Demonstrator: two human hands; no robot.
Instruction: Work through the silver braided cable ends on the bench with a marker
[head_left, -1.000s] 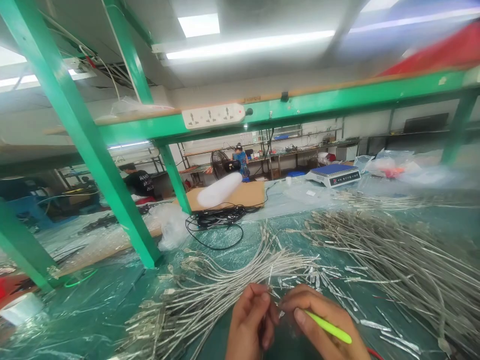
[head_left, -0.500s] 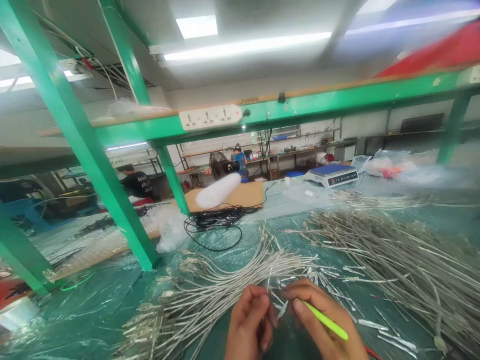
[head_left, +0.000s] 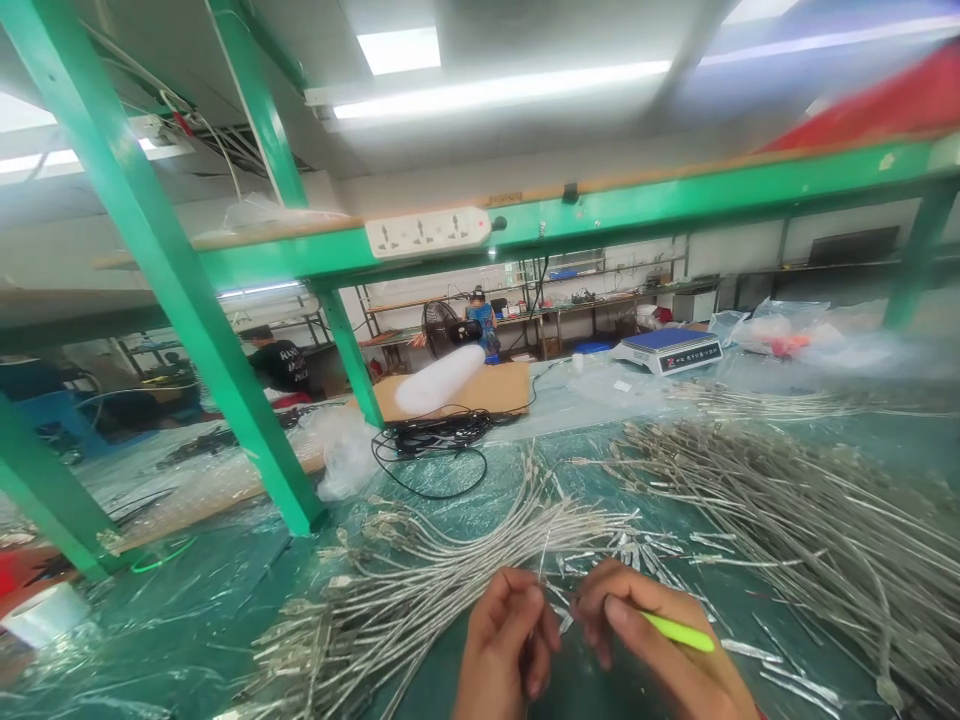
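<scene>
My left hand [head_left: 506, 635] is closed in a pinch on a thin silvery cable [head_left: 544, 548], which sticks up above the fingertips. To its right, my right hand [head_left: 656, 635] is closed around a slim tool with a yellow-green handle [head_left: 679, 632]; its working tip is hidden by the fingers. A small gap separates the two hands. Just beyond and left of them lies a fanned bundle of silvery cables [head_left: 450, 570] with connectors at their ends. Short silvery foil scraps [head_left: 652, 560] are scattered beyond and beside my right hand.
A larger pile of silvery cables [head_left: 795, 510] covers the right side of the table. Behind stand a scale [head_left: 667, 350] and a coil of black cable [head_left: 442, 432]. A green post [head_left: 202, 330] rises at left. Two people [head_left: 279, 362] are visible in the background.
My right hand has shifted slightly to the right with the yellow-green tool, widening the gap to my left hand. The left hand keeps its pinch. The view has shifted a little.
</scene>
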